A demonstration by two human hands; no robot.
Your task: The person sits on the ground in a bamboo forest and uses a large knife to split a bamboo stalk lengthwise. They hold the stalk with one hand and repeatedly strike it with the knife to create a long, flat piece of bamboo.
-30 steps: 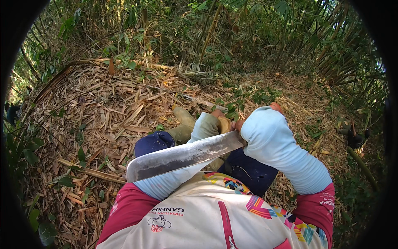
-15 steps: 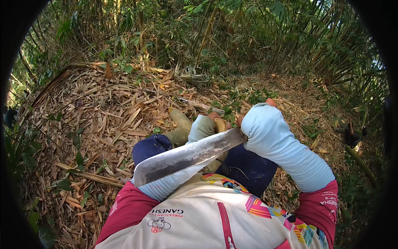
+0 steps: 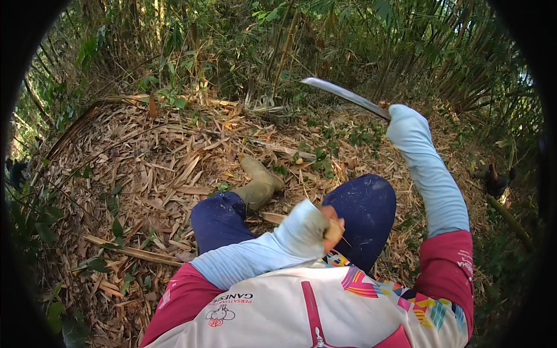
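The right hand, largely hidden, gripped the machete, its blade slanting forward-left; well apart, closer in, the left hand clenched a blurred tan piece by the right knee.

1. The right hand has swung forward and outward.
2. The machete blade has gone from broadside to nearly edge-on.
3. The left hand has drawn in toward the shirt.
4. The right knee, covered before, shows.
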